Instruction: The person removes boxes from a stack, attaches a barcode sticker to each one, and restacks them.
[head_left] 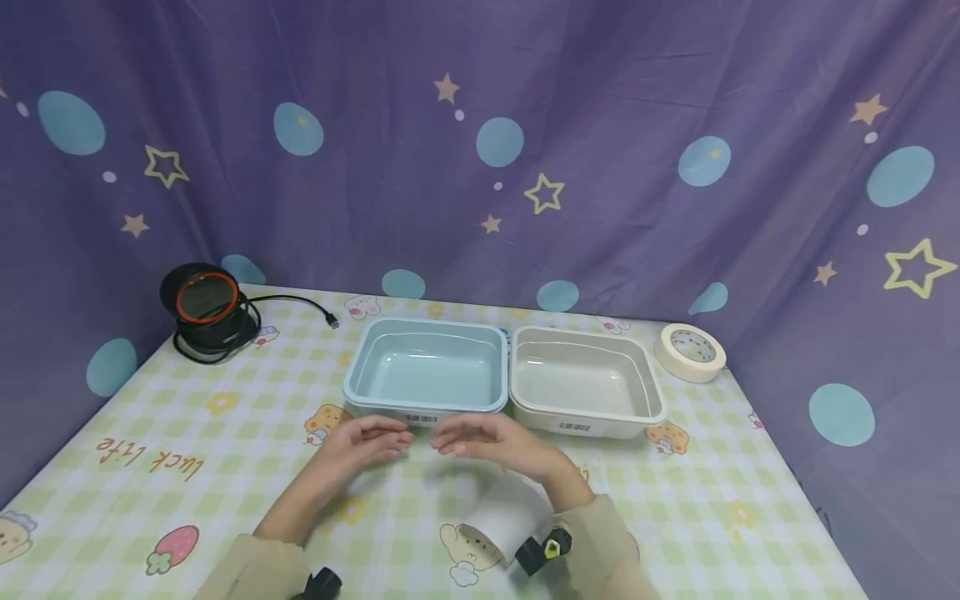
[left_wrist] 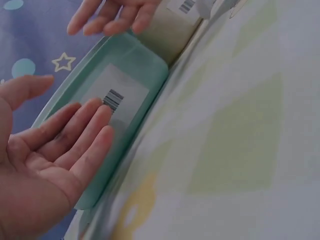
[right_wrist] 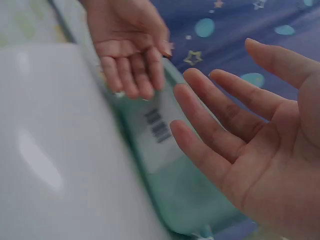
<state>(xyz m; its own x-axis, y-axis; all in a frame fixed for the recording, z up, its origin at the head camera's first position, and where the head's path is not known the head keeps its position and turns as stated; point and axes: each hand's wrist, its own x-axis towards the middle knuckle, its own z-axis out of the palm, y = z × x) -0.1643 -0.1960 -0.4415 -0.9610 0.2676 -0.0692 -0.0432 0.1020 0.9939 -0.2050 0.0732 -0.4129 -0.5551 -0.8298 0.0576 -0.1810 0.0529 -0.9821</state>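
Note:
My left hand (head_left: 365,443) hovers in front of a light blue plastic bin (head_left: 426,408), palm turned inward, fingers loosely extended. Facing it, fingertips a short gap away, is my right hand (head_left: 491,440), also with relaxed fingers. Neither palm holds anything in the left wrist view, where the left hand (left_wrist: 55,160) is nearest the bin's barcode label (left_wrist: 114,100). A smooth white cylindrical thing (head_left: 510,512) lies by my right wrist, partly covered by the sleeve and wrist camera; it fills the left side of the right wrist view.
A light grey bin (head_left: 585,417) stands beside the blue one. Right of it lies a roll of cream tape (head_left: 692,353). At the back left sits a black round device with an orange ring (head_left: 206,308) and a USB cable (head_left: 300,297). A checked cloth (head_left: 262,492) covers the table.

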